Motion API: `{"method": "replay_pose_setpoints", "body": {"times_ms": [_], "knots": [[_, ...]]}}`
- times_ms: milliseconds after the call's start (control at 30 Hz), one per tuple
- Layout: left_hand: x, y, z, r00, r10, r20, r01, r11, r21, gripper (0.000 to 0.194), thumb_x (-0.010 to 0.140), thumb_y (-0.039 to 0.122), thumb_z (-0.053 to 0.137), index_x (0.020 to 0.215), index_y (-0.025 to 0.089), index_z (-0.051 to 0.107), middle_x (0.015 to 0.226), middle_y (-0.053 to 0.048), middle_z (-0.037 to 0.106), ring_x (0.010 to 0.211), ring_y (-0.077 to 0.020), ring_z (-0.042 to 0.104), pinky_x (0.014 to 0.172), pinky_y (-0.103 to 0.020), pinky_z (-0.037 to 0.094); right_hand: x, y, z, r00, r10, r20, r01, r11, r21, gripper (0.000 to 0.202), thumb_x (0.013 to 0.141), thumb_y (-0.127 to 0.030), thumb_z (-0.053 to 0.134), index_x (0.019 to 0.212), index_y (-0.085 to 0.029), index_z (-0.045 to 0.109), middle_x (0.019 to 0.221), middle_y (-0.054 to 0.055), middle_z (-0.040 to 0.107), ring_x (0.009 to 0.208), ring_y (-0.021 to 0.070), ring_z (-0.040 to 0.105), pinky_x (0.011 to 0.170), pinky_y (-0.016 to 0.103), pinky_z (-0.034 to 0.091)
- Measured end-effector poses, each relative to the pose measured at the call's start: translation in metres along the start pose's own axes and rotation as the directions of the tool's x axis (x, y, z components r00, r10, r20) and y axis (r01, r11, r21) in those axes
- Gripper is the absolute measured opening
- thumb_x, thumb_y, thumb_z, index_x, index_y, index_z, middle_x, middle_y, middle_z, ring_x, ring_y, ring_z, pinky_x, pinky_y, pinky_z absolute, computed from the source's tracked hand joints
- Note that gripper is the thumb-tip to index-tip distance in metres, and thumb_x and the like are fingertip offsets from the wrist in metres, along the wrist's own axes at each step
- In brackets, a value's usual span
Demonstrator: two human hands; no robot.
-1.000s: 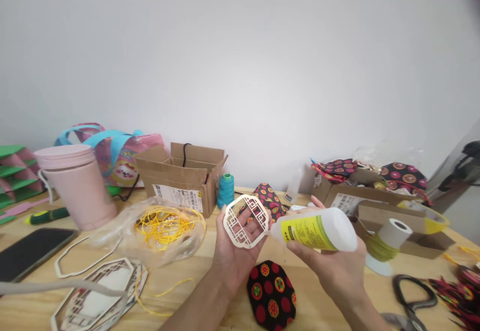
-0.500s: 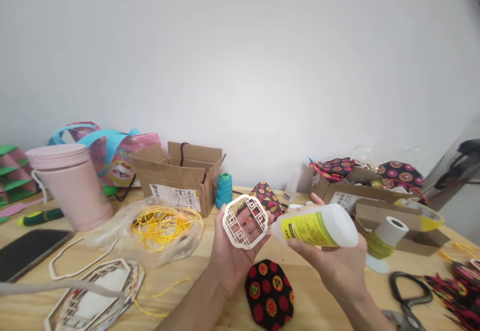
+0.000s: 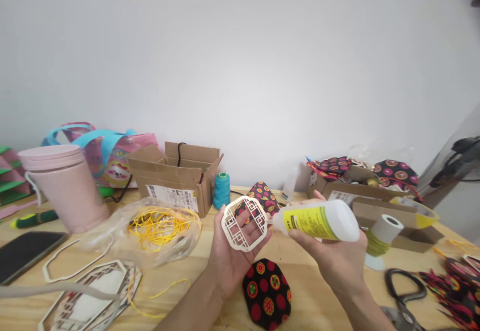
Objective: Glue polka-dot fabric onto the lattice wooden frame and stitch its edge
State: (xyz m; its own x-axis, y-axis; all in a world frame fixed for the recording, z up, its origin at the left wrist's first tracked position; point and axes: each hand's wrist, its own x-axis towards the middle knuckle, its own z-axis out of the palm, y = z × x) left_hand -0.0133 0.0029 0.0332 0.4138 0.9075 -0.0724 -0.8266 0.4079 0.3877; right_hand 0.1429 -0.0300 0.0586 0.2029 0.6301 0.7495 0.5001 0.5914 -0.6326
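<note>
In my left hand [image 3: 225, 258] lies a pale wooden lattice frame [image 3: 228, 225] with a scalloped outline, the fingers showing through its openings. My right hand [image 3: 337, 261] grips a white glue bottle [image 3: 343, 221] with a yellow-green label, tilted almost on its side. The bottle's nozzle touches or nearly touches the frame's right edge. Below the hands, a black fabric piece [image 3: 267, 293] with red and flower patterns lies on the wooden table [image 3: 202, 281]. Another patterned fabric piece [image 3: 262, 193] sits behind the frame, partly hidden by it.
Leftward are a bag of yellow cord [image 3: 161, 226], an open cardboard box [image 3: 172, 176], a teal thread spool [image 3: 222, 191], a pink cup [image 3: 63, 186], a phone [image 3: 30, 253] and more wooden frames [image 3: 90, 296]. Rightward stand a green cord spool [image 3: 378, 241], black scissors [image 3: 405, 291] and fabric-filled box [image 3: 333, 191].
The bottle has tipped slightly closer to level, its nozzle staying at the frame's right edge. The whole view has shifted a little; both hands keep their holds.
</note>
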Motion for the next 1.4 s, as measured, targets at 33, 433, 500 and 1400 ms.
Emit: {"method": "replay_pose_setpoints", "body": {"times_ms": [33, 433, 500, 1400], "knots": [[0.0003, 0.0000, 0.0001, 1.000, -0.002, -0.008, 0.002, 1.000, 0.001, 0.046, 0.079, 0.047, 0.043, 0.097, 0.008, 0.060, 0.088, -0.016, 0.069, 0.079, -0.0221, 0.066, 0.073, -0.034, 0.051, -0.0003, 0.0005, 0.0001, 1.000, 0.008, 0.010, -0.008, 1.000, 0.010, 0.022, 0.061, -0.031, 0.072, 0.079, -0.019, 0.067, 0.082, 0.006, 0.069, 0.080, 0.0258, 0.062, 0.084, 0.051, 0.044], [-0.0001, -0.0010, -0.0003, 0.999, 0.005, -0.048, -0.004, 1.000, 0.012, 0.046, 0.078, 0.045, 0.046, 0.100, 0.008, 0.058, 0.088, -0.015, 0.069, 0.079, -0.0212, 0.066, 0.074, -0.034, 0.051, -0.0004, 0.0026, -0.0016, 0.999, 0.048, -0.001, -0.048, 0.999, 0.021, 0.026, 0.059, -0.031, 0.073, 0.079, -0.016, 0.067, 0.083, 0.008, 0.068, 0.084, 0.0274, 0.061, 0.087, 0.053, 0.041], [-0.0004, -0.0013, 0.0001, 0.999, 0.009, -0.051, -0.009, 1.000, 0.015, 0.045, 0.078, 0.045, 0.046, 0.100, 0.008, 0.058, 0.088, -0.015, 0.069, 0.079, -0.0212, 0.066, 0.074, -0.034, 0.051, -0.0006, 0.0028, -0.0013, 0.999, 0.050, -0.001, -0.050, 0.999, 0.019, 0.024, 0.059, -0.030, 0.073, 0.078, -0.016, 0.068, 0.082, 0.008, 0.068, 0.085, 0.0280, 0.060, 0.088, 0.053, 0.040], [0.0018, -0.0033, -0.0053, 0.995, -0.086, 0.043, 0.082, 0.994, 0.072, 0.047, 0.078, 0.049, 0.045, 0.095, 0.010, 0.063, 0.087, -0.014, 0.070, 0.082, -0.0236, 0.065, 0.073, -0.033, 0.050, 0.0011, -0.0007, -0.0031, 0.998, -0.004, -0.056, 0.005, 1.000, 0.026, 0.023, 0.059, -0.027, 0.073, 0.078, -0.017, 0.067, 0.080, 0.006, 0.068, 0.081, 0.0248, 0.061, 0.088, 0.052, 0.041]]}}
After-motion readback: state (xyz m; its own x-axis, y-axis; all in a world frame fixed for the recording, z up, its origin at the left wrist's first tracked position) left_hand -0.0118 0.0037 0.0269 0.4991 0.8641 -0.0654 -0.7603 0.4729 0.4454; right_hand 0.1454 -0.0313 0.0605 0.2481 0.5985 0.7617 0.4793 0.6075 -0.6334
